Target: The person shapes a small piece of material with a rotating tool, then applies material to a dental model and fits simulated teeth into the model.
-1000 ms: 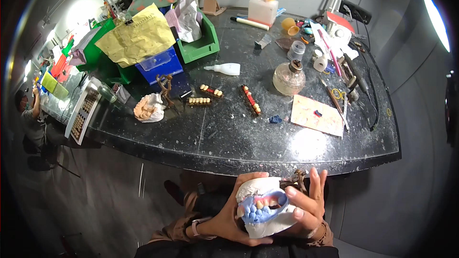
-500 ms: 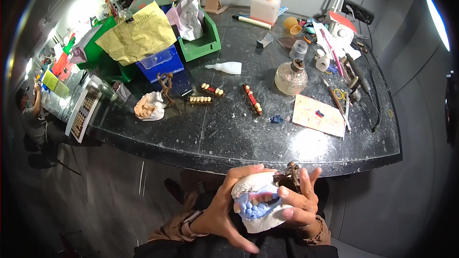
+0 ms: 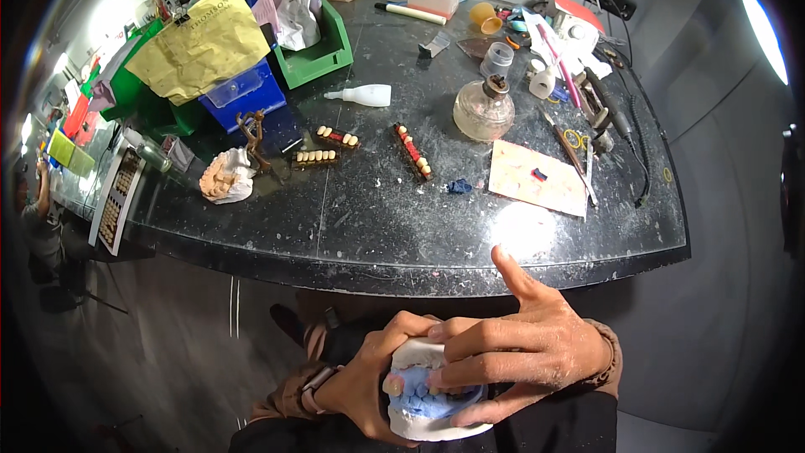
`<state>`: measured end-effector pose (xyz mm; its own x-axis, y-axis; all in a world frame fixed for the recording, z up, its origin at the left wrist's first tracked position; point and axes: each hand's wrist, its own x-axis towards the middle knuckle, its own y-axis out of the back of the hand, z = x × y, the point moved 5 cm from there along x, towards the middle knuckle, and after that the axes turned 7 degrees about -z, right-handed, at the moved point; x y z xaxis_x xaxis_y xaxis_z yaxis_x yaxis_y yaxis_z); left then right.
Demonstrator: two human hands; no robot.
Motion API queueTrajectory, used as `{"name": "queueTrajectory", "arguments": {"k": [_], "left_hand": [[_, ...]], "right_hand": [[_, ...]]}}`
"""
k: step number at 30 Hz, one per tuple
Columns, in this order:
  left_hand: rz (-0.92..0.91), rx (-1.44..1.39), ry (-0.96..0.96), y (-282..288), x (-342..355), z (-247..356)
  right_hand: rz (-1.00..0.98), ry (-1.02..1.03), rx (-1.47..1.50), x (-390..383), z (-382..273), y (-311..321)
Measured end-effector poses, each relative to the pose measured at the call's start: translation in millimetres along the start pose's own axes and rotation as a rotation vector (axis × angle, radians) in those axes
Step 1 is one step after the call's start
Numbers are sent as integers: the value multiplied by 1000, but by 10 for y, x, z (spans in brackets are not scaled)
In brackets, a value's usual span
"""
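A white plaster dental model (image 3: 432,429) with a blue wax part (image 3: 418,403) across its front is held above the person's lap, in front of the near edge of the black workbench (image 3: 377,226). The left hand (image 3: 366,390) is closed around the left side of the model. The right hand (image 3: 532,348) reaches over it from the right: the fingers are spread, 1 finger is raised away from the others, and the thumb lies at the lower front. Whether these fingers pinch something, I cannot tell, because they cover the place.

On the workbench, nearest to the hands, are a dark blue lump (image 3: 459,187) and a stained card (image 3: 537,184). Farther left lie 3 strips of artificial teeth (image 3: 412,153), and a second plaster cast (image 3: 226,178) is beside a brown metal articulator (image 3: 252,138). Behind stand a glass spirit lamp (image 3: 483,113) and, toward the left, a green bin (image 3: 335,60).
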<state>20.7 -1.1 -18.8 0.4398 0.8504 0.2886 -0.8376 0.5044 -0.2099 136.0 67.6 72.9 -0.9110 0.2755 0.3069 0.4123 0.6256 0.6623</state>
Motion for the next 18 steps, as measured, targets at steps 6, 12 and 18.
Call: {"name": "queueTrajectory", "arguments": {"k": [6,12,18], "left_hand": [[-85,325,92,11,-37,-177],[-99,-2,-172,97,53,-87],[64,-74,-39,68,55,-36]], "right_hand": [[-62,37,-115,25,-13,-40],[-30,44,-143,22,-6,-36],[-144,51,-136,53,63,-61]]}}
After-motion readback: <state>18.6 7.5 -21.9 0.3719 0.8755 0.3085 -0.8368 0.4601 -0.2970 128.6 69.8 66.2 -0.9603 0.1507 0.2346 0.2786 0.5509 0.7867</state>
